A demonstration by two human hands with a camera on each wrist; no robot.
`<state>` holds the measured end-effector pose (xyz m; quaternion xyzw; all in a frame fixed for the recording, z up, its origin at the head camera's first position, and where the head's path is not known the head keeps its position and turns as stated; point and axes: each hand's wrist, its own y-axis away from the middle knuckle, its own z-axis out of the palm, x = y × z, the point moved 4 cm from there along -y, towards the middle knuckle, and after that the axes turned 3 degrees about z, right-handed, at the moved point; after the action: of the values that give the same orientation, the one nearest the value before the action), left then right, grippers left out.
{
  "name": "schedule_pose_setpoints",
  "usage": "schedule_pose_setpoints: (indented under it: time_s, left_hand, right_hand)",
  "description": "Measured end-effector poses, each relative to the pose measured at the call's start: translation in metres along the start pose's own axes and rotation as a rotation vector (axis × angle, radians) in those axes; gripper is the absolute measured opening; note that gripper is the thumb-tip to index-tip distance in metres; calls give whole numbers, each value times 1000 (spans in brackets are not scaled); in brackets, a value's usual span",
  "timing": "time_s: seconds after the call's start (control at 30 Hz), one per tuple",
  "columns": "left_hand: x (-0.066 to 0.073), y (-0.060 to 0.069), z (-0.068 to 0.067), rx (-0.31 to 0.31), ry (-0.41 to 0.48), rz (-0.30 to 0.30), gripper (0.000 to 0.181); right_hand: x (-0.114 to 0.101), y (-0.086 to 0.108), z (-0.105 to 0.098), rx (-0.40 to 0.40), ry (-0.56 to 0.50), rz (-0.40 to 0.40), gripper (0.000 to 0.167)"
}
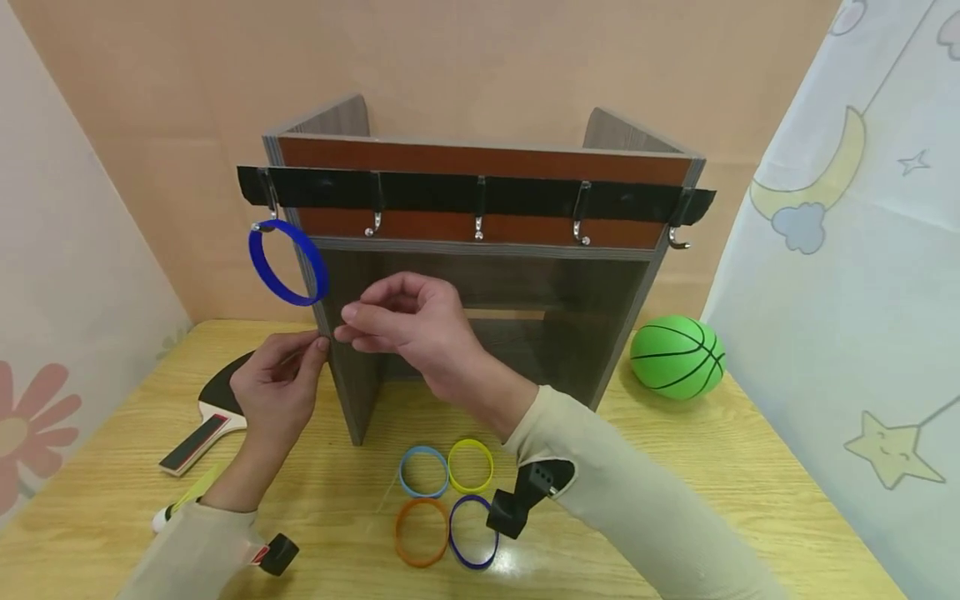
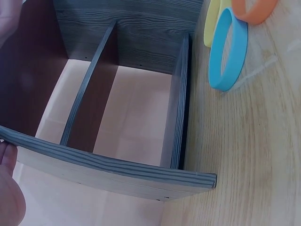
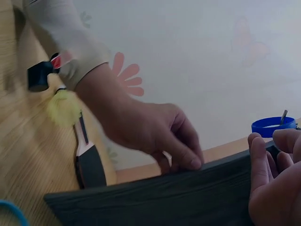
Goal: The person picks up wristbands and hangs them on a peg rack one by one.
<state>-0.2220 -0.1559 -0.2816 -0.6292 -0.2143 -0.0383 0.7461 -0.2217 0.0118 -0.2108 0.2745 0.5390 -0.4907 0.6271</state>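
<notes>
A thick dark-blue silicone ring (image 1: 318, 273) hangs from the leftmost silver metal hook (image 1: 272, 200) on a black strip (image 1: 427, 190) across the front of a grey wood-grain shelf unit (image 1: 352, 375) with reddish-brown panels. The left hand (image 1: 277, 379) pinches the front edge of the unit's left side panel between thumb and fingers, below the ring. The right hand (image 1: 420, 329) is just beside the ring, its fingers loosely bent and holding nothing. The strip's other four hooks (image 1: 478, 225) carry nothing.

On the pale wooden table (image 1: 750, 475), four more rings lie close together before the unit: light blue (image 1: 402, 473), yellow (image 1: 491, 467), orange (image 1: 397, 533) and thin dark blue (image 1: 474, 567). A black-and-white paddle (image 1: 213, 412) and a yellow shuttlecock (image 3: 65, 107) lie left; a green black-lined ball (image 1: 677, 358) sits right.
</notes>
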Motion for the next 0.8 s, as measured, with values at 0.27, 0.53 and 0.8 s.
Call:
schedule_pose_setpoints:
  time_s: [0.27, 0.53, 0.8]
  left_hand:
    - [0, 0, -1, 7, 29, 14, 5]
    - [0, 1, -1, 4, 18, -9, 5]
    - [3, 0, 0, -5, -19, -10, 6]
  right_hand:
    - [24, 19, -39, 8, 158, 89, 10]
    - [65, 44, -78, 66, 371, 246, 13]
    - [99, 66, -111, 85, 404, 320, 14]
